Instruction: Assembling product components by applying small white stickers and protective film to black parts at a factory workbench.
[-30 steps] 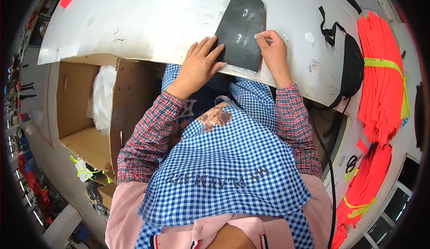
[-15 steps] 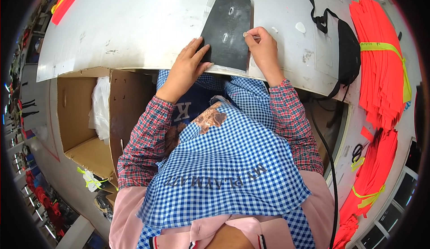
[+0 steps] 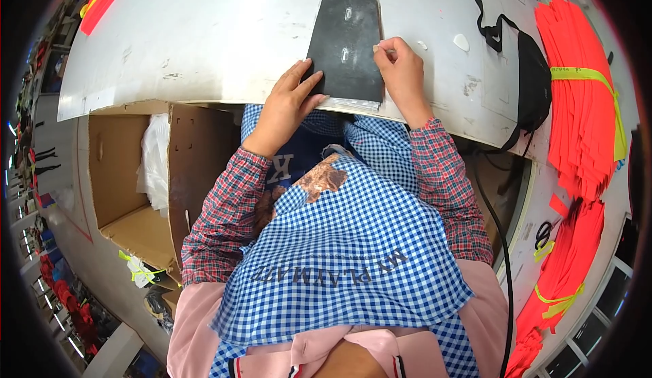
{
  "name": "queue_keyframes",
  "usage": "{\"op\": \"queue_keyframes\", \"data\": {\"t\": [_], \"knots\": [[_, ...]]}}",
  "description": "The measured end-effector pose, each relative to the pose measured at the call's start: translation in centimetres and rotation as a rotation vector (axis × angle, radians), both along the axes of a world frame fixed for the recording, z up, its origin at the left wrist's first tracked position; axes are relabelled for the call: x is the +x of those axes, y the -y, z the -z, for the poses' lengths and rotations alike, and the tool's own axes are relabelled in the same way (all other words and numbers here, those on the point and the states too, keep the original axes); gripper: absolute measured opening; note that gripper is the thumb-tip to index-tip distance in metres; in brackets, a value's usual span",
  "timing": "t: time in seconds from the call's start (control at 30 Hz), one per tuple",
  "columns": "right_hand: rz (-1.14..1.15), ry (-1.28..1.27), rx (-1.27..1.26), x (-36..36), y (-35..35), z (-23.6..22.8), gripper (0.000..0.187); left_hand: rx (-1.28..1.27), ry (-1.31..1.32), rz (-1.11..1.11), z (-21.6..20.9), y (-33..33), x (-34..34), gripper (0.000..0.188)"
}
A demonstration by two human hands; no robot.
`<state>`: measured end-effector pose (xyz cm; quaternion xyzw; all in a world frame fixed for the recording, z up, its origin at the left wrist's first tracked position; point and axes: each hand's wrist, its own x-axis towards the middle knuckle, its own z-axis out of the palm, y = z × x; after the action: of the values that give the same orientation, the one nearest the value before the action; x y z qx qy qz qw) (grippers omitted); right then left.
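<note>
On the white table lies a flat black tapered panel (image 3: 339, 31) with two small slots along its middle. Pale, thin layers (image 3: 356, 104) peek out from beneath its near edge. My left hand (image 3: 288, 103) rests at the panel's lower left side, fingers stretched out and fingertips touching its edge. At the panel's right edge, my right hand (image 3: 402, 72) has thumb and forefinger pinched together; whatever is between them is too small to make out.
A black strapped pouch (image 3: 533, 82) lies right of the panel, near a white oval piece (image 3: 461, 42). Bundles of orange-red fabric (image 3: 577, 120) tied with yellow strips line the right side, with scissors (image 3: 543, 233) nearby. An open cardboard box (image 3: 129, 167) stands below the table at left.
The pale layer that stuck out at the panel's upper left no longer shows, and more of the layers shows at the near edge. Both hands stay in nearly the same places.
</note>
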<state>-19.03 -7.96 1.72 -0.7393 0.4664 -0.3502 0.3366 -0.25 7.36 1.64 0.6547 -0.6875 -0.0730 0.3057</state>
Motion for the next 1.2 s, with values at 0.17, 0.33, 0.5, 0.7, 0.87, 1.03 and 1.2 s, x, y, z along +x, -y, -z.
{"op": "queue_keyframes", "data": {"t": [0.17,0.33,0.5,0.7,0.87,1.03,1.2], "knots": [[-0.007,-0.001,-0.014,-0.1,-0.4,-0.3,0.013,0.010,-0.022,0.008,-0.3,0.0,0.1,0.042],[-0.017,0.023,-0.030,-0.3,-0.5,-0.1,0.012,0.013,-0.027,0.016,-0.2,0.0,0.3,0.041],[-0.014,0.029,-0.054,-0.4,-0.4,0.2,0.012,0.024,-0.040,0.009,-0.7,0.4,0.3,0.045],[-0.022,0.047,-0.065,-0.1,-0.5,0.1,0.013,-0.053,-0.028,-0.030,-1.0,4.2,0.3,0.056],[-0.013,0.031,-0.059,-0.1,-0.4,0.1,0.014,-0.014,0.035,-0.030,0.4,6.5,0.6,0.060],[-0.021,0.028,-0.075,-0.1,-0.1,0.5,0.014,0.070,0.089,-0.024,0.7,6.8,0.3,0.058],[-0.014,0.023,-0.067,-0.1,0.0,0.6,0.015,0.053,0.086,-0.021,0.8,6.8,0.4,0.053]]}}
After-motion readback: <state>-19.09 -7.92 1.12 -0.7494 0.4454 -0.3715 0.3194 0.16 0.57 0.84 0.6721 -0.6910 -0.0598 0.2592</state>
